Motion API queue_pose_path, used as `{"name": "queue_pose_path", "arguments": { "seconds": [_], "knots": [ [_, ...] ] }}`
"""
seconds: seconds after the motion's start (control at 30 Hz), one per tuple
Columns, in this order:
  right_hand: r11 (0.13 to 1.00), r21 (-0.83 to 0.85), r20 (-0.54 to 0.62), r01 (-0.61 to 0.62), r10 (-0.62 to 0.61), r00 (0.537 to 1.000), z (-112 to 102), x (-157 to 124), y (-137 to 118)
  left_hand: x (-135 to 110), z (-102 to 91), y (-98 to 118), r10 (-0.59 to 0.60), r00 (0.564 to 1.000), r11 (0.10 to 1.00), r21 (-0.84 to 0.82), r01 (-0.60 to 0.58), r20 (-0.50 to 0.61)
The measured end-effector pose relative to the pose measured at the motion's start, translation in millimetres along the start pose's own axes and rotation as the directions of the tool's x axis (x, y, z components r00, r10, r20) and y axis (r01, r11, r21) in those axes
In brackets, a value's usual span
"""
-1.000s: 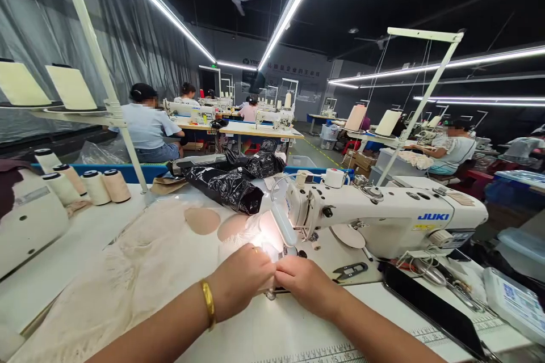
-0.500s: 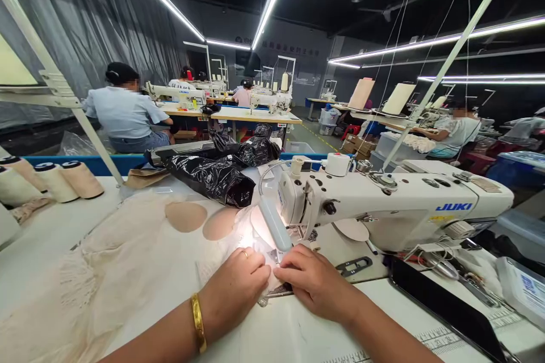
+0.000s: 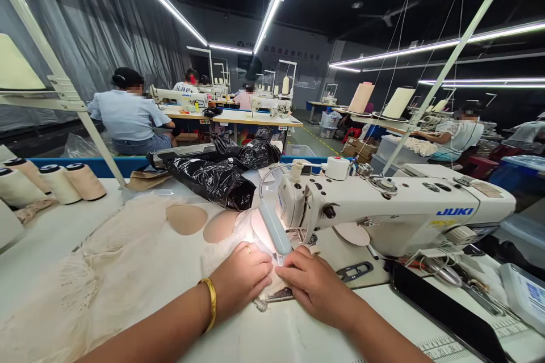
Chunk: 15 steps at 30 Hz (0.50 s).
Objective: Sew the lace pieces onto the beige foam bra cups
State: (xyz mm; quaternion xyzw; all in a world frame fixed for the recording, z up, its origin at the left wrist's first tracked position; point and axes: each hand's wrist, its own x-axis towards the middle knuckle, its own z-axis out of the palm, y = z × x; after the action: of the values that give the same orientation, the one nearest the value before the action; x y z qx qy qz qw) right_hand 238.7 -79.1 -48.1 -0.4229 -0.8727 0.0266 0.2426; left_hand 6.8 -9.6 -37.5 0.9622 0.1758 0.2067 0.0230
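Observation:
My left hand (image 3: 242, 278), with a gold bangle and a ring, lies with fingers curled on pale lace fabric (image 3: 128, 261) just before the needle of the white JUKI sewing machine (image 3: 395, 210). My right hand (image 3: 314, 285) presses the same fabric from the right, fingers bent down on it. The fingertips of both hands almost meet under the machine's lit lamp (image 3: 275, 229). Two tan bra cups (image 3: 200, 221) lie on the fabric behind my left hand. What is under the needle is hidden by the hands and the glare.
Black thread snips (image 3: 355, 268) lie right of my right hand. A black plastic bag (image 3: 213, 178) sits behind the fabric. Thread cones (image 3: 63, 181) stand at the left. A dark flat panel (image 3: 443, 306) lies at the right. Other people sew at tables behind.
The camera view dropped and shifted slightly. Both hands stayed on the fabric at the needle, sliding a little toward me and closer to the lamp.

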Motion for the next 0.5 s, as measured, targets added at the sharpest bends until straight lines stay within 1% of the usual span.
{"name": "queue_pose_path", "arguments": {
  "seconds": [0.1,0.23,0.37,0.5],
  "knots": [
    [0.998,-0.044,-0.015,-0.039,0.039,0.999,4,-1,2,7,0.1,-12,0.062,0.998,0.998,0.001,-0.062,0.025],
    [0.993,-0.085,-0.027,-0.081,0.079,0.997,7,0,4,16,-1.1,-24,0.111,0.993,0.994,-0.011,-0.110,0.033],
    [0.991,-0.091,-0.028,-0.095,0.093,0.995,8,1,3,20,-1.4,-32,0.139,0.990,0.990,-0.030,-0.138,0.025],
    [0.989,-0.110,-0.021,-0.094,0.093,0.995,8,2,4,21,2.5,-38,0.150,0.988,0.987,-0.064,-0.148,0.035]
  ]
}}
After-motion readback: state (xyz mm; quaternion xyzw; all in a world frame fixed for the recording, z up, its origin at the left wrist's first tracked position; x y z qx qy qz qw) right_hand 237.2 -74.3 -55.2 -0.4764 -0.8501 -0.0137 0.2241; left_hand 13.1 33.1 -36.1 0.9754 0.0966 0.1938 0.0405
